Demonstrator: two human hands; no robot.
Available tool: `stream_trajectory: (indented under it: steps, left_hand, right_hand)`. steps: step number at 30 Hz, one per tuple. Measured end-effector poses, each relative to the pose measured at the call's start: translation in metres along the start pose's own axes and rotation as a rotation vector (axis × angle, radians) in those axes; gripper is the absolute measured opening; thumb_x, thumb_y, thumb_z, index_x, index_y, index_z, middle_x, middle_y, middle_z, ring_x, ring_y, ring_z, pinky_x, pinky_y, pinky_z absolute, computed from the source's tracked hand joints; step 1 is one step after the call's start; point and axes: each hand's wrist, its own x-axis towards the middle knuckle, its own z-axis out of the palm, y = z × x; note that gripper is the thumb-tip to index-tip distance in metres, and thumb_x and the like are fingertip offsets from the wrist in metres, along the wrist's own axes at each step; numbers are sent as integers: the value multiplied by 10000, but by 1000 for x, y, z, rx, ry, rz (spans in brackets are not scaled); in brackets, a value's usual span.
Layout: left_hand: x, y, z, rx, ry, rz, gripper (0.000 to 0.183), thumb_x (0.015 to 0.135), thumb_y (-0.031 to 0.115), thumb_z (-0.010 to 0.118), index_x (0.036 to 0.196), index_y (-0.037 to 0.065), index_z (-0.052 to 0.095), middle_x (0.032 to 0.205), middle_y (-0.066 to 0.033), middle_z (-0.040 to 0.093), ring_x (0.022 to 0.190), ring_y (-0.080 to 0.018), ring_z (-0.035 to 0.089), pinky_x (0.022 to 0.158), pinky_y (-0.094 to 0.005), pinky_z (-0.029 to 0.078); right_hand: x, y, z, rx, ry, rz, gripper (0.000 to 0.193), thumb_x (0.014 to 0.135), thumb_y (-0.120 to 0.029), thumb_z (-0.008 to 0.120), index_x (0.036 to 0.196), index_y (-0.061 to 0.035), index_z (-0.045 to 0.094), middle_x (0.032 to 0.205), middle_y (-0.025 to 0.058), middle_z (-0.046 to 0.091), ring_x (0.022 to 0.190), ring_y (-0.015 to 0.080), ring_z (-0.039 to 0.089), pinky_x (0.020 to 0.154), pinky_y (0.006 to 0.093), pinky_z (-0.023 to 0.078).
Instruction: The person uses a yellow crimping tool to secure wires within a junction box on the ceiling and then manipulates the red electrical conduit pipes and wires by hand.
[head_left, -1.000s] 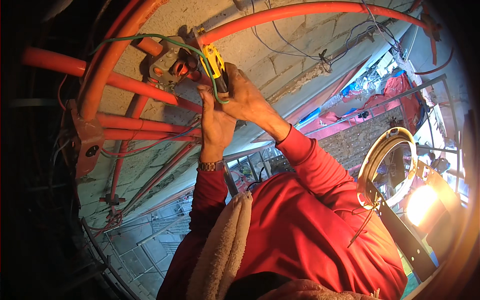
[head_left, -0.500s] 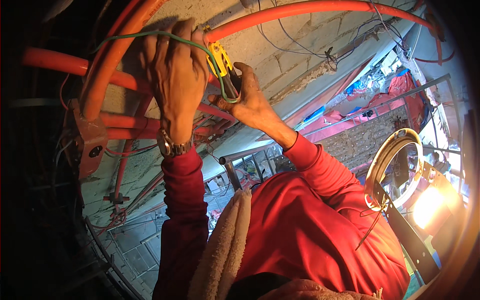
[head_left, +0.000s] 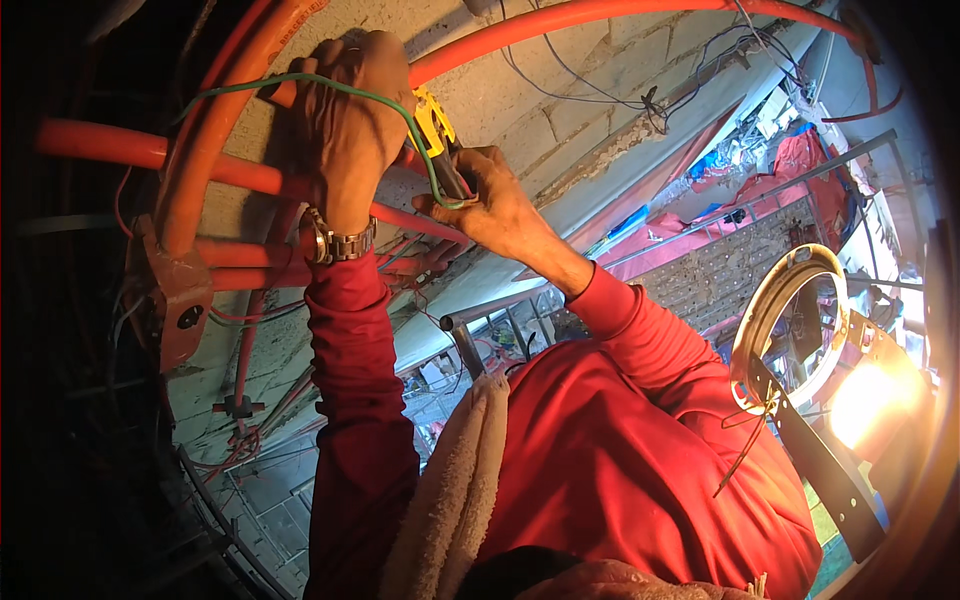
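My right hand (head_left: 497, 205) is closed around the dark handles of a yellow-and-black hand tool (head_left: 434, 125) that looks like a wire stripper. Its yellow head points up toward my left hand (head_left: 350, 125). That hand is raised against the concrete, fingers curled, back toward me; its fingertips and whatever they grip are hidden. A green wire (head_left: 340, 85) runs across the back of my left hand, then bends down beside the tool to my right fingers. Directly behind my left wrist, with its metal watch (head_left: 345, 243), pass orange conduits (head_left: 245, 172).
An orange junction box (head_left: 180, 300) joins several conduits at the left. Another orange conduit (head_left: 600, 17) arches overhead, with thin dark wires (head_left: 650, 105) hanging near it. A metal rail (head_left: 465, 345) stands below my hands. A lit lamp (head_left: 875, 400) and a ring-shaped metal fitting (head_left: 790, 330) are at the right.
My left hand has shifted slightly left, its wrist rolling outward. My right hand keeps the tool in nearly the same place, its index finger now folded closer to it.
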Motion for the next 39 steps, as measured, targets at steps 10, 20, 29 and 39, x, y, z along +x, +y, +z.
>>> stream_trajectory:
  steps: [10, 20, 29, 39]
  left_hand:
    - [23, 0, -10, -521, -316, -157, 259, 1021, 265, 467, 1060, 76, 640, 948, -136, 711, 962, -356, 655, 846, -495, 437]
    - [26, 0, -6, -675, -289, -230, 334, 1069, 318, 433, 1062, 61, 647, 971, -172, 715, 927, -397, 676, 798, -504, 461]
    - [33, 0, -6, -740, -475, -292, 485, 1103, 423, 375, 1079, 49, 683, 969, -169, 742, 892, -421, 684, 783, -513, 513]
    - [39, 0, -8, -756, -517, -331, 473, 1096, 395, 411, 1047, 22, 697, 998, -145, 761, 919, -392, 702, 789, -489, 531]
  right_hand:
    - [18, 35, 0, 78, 15, -167, 652, 771, -160, 801, 1356, -29, 544, 1283, 218, 466, 1254, 388, 486, 1051, 445, 438]
    - [21, 39, 4, -41, 150, -268, 544, 715, -75, 786, 1218, -23, 582, 1197, 189, 498, 1138, 329, 530, 964, 401, 473]
    - [3, 15, 14, 208, 270, -79, 613, 755, -146, 810, 1241, 66, 502, 1162, 223, 520, 1137, 371, 556, 989, 400, 457]
    - [18, 10, -3, -121, 153, -48, 602, 733, -220, 778, 1181, 112, 552, 1171, 308, 556, 1137, 459, 574, 980, 477, 487]
